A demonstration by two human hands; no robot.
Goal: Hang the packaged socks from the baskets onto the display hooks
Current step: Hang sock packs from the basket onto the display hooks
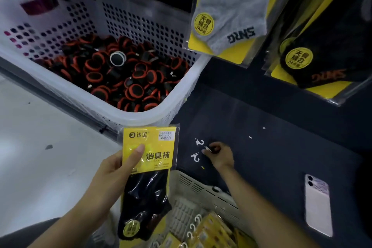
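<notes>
Hands engaged: left hand (pixel 108 173) grips sock pack (pixel 153 147), thumb on yellow card; right hand (pixel 221 156) pinches white hook (pixel 207 148) on dark surface (pixel 271 147).

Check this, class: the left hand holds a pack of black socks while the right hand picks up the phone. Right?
Wrong on one point. The head view shows the right hand pinching a small white hook on the dark surface; the phone lies untouched further right. The left hand does hold the pack of black socks.
</notes>
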